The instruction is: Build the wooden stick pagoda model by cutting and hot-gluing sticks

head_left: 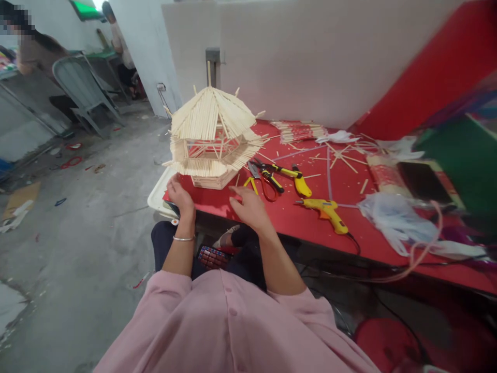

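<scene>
Head view: a pale, six-sided pavilion model built of thin wooden sticks (pixel 213 137) stands near the front-left corner of the red table top (pixel 295 217), its base just beyond both hands. The left hand (pixel 180 197) rests at the table edge below the model's left side, fingers loosely curled and gripping nothing. The right hand (pixel 250 206) hovers over the table just right of the base, fingers spread and empty. To handle the model well, I judge both hands should take it low by the solid base — not by the overhanging roof sticks, which look fragile — and turn it gently. Yellow-handled pliers and cutters (pixel 272 173) and a yellow hot-glue gun (pixel 326 211) lie near the right hand — its cord trails off the table edge.
</scene>
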A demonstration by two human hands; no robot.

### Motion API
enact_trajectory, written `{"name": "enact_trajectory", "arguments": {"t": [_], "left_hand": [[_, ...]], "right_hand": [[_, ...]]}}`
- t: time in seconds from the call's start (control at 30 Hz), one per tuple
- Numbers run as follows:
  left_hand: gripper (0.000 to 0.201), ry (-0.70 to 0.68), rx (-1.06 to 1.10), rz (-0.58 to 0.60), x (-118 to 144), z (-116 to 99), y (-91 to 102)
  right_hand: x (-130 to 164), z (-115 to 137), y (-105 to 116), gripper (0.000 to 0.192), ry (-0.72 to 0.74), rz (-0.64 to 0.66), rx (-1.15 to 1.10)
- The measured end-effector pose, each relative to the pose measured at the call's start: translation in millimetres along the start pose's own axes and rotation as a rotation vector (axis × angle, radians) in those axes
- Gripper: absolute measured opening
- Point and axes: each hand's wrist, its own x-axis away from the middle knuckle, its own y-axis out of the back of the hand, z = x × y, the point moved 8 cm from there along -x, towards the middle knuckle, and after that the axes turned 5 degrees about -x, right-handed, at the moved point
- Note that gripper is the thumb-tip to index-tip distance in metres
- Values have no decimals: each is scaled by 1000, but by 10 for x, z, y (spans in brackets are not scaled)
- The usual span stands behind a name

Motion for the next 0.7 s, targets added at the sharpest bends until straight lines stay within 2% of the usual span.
{"name": "enact_trajectory", "arguments": {"t": [0.07,0.1,0.17,0.2,0.3,0.37,0.43,0.57,0.7], "left_hand": [[34,14,12,-178,140,-95,204],[33,17,21,-231,216,-166,253],[35,-1,45,-236,356,-355,224],[35,-16,48,-196,422,-460,155],[29,-98,1,99,637,-747,-250],[25,-88,-33,309,810,-782,-540],[22,-3,-32,434,959,-678,-737],[16,89,-30,547,1138,-418,-929],[17,157,-30,563,1184,-253,-965]], "right_hand": [[110,-96,100,44,-40,45,-1],[136,-144,165,43,-67,55,11],[113,-235,317,43,-126,45,59],[65,-278,395,44,-156,29,93],[-166,-400,559,46,-237,-25,207],[-317,-479,557,47,-280,-25,267],[-410,-556,474,48,-313,5,306],[-448,-657,293,52,-327,30,310],[-489,-749,284,48,-315,26,195]]}}
